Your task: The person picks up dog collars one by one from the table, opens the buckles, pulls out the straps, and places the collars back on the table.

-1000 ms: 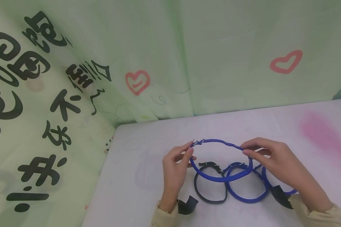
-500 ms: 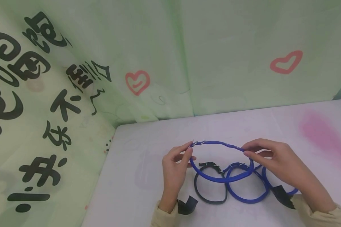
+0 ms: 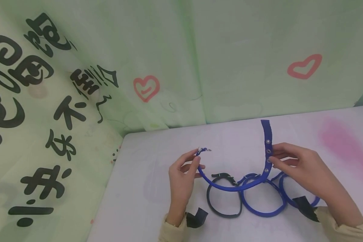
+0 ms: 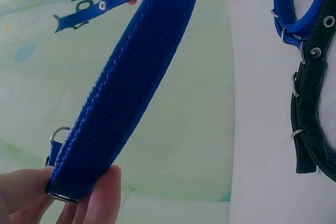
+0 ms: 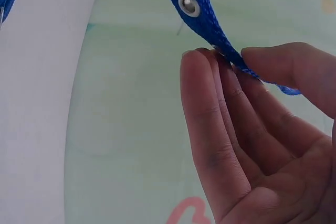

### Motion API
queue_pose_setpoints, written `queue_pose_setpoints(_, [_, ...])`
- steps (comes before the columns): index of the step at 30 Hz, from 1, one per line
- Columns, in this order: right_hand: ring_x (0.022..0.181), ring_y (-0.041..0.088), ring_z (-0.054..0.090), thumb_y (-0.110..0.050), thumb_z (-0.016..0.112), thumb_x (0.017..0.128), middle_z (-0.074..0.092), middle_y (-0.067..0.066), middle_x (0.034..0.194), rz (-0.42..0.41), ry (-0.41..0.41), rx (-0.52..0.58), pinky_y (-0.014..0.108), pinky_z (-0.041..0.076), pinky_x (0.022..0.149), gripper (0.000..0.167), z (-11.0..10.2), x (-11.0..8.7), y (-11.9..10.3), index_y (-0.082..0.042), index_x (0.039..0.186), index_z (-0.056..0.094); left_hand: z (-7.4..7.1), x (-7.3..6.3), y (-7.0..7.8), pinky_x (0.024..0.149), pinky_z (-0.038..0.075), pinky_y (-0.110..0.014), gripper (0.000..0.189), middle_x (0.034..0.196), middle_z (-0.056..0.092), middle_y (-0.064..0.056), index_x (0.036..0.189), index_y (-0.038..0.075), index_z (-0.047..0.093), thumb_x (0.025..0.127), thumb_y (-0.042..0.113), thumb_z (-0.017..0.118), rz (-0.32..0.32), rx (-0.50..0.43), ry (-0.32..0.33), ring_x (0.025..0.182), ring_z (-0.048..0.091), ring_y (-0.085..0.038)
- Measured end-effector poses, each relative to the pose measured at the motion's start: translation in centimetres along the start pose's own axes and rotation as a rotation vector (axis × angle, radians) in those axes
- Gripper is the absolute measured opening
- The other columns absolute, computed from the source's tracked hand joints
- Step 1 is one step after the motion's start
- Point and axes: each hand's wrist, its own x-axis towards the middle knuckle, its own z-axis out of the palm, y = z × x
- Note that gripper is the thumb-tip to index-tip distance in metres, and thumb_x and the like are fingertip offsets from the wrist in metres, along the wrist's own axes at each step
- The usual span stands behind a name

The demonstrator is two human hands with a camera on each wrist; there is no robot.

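An unfastened blue collar hangs above the table in a U shape, held at both ends. My left hand pinches its buckle end; in the left wrist view, thumb and fingers grip the padded blue band beside a metal ring. My right hand pinches the other end, a flat strap with metal eyelets that points upward past the fingers. The right wrist view has that strap between thumb and fingertips. Beneath lie a dark collar and a blue collar, both looped.
Another looped blue collar lies at the right, partly behind the right hand. The collars lie side by side on a white table with a pink patch. A green curtain with drawn hearts and black lettering hangs behind and to the left.
The held collar was a closed-looking loop and is now spread apart. Its eyelet strap has swung away from the buckle end and stands up in my right hand. The left hand shifted slightly left.
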Motion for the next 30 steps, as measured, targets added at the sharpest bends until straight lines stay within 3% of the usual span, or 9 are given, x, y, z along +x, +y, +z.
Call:
queue_pose_setpoints(8, [0.088, -0.024, 0.050, -0.012, 0.073, 0.091, 0.072, 0.016, 0.107, -0.001, 0.031, 0.005, -0.001, 0.045, 0.070, 0.032, -0.4, -0.2, -0.1, -0.004, 0.121, 0.065, 0.1, -0.1, 0.3, 0.067, 0.062, -0.031, 0.027, 0.106, 0.069, -0.010, 0.119, 0.018, 0.071, 0.092, 0.019, 0.072, -0.018, -0.032, -0.019, 0.083, 0.074, -0.024])
queue_pose_setpoints(13, [0.090, -0.027, 0.043, -0.011, 0.075, 0.089, 0.065, 0.018, 0.115, 0.002, 0.106, -0.002, -0.005, 0.040, 0.072, 0.042, -0.6, -0.4, -0.6, -0.002, 0.127, 0.060, 0.1, -0.2, 0.5, 0.067, 0.062, -0.033, 0.029, 0.107, 0.070, -0.009, 0.119, 0.014, 0.071, 0.092, 0.023, 0.073, -0.017, -0.071, -0.038, 0.083, 0.074, -0.024])
queue_pose_setpoints(16, [0.095, -0.014, 0.052, -0.011, 0.076, 0.088, 0.061, 0.015, 0.120, -0.016, 0.154, -0.020, -0.007, 0.036, 0.075, 0.042, -0.8, -0.6, -0.9, -0.005, 0.127, 0.061, 0.2, -0.2, 0.7, 0.068, 0.062, -0.035, 0.030, 0.107, 0.070, -0.010, 0.120, 0.012, 0.070, 0.091, 0.023, 0.073, -0.011, -0.097, -0.058, 0.084, 0.074, -0.024])
queue_pose_setpoints(18, [0.102, 0.004, 0.060, -0.013, 0.076, 0.088, 0.060, 0.013, 0.122, -0.028, 0.149, -0.040, 0.007, 0.050, 0.080, 0.041, -0.8, -0.7, -1.3, -0.008, 0.126, 0.062, 0.3, -0.3, 0.8, 0.068, 0.062, -0.035, 0.030, 0.108, 0.070, -0.011, 0.119, 0.012, 0.070, 0.091, 0.022, 0.073, -0.008, -0.110, -0.074, 0.085, 0.074, -0.024])
queue_pose_setpoints(20, [0.105, 0.025, 0.063, -0.017, 0.075, 0.090, 0.060, 0.012, 0.124, -0.039, 0.116, -0.051, 0.030, 0.058, 0.085, 0.039, -0.5, -0.7, -1.9, -0.010, 0.126, 0.062, 0.4, -0.3, 0.9, 0.069, 0.062, -0.035, 0.029, 0.108, 0.070, -0.012, 0.119, 0.012, 0.070, 0.091, 0.021, 0.073, -0.007, -0.118, -0.085, 0.085, 0.074, -0.025])
queue_pose_setpoints(21, [0.104, 0.035, 0.062, -0.018, 0.074, 0.091, 0.060, 0.012, 0.124, -0.045, 0.092, -0.050, 0.042, 0.059, 0.085, 0.038, -0.3, -0.6, -2.3, -0.010, 0.126, 0.061, 0.5, -0.3, 0.9, 0.069, 0.062, -0.035, 0.028, 0.108, 0.070, -0.012, 0.119, 0.013, 0.070, 0.091, 0.020, 0.072, -0.006, -0.120, -0.089, 0.086, 0.074, -0.025])
queue_pose_setpoints(23, [0.106, 0.040, 0.062, -0.019, 0.072, 0.092, 0.061, 0.012, 0.124, -0.061, 0.044, -0.048, 0.063, 0.053, 0.082, 0.037, 0.3, -0.5, -3.3, -0.009, 0.126, 0.061, 0.6, -0.4, 1.0, 0.069, 0.062, -0.035, 0.027, 0.108, 0.070, -0.013, 0.118, 0.014, 0.070, 0.092, 0.020, 0.072, -0.007, -0.127, -0.092, 0.086, 0.074, -0.025])
queue_pose_setpoints(30, [0.107, 0.027, 0.064, -0.036, 0.062, 0.099, 0.067, 0.007, 0.121, -0.068, -0.138, -0.005, 0.052, 0.057, 0.087, 0.038, 3.3, 0.7, -6.1, -0.010, 0.126, 0.061, 1.0, -0.8, 1.3, 0.070, 0.062, -0.034, 0.027, 0.108, 0.069, -0.013, 0.119, 0.014, 0.069, 0.093, 0.020, 0.071, -0.012, -0.140, -0.094, 0.088, 0.074, -0.026])
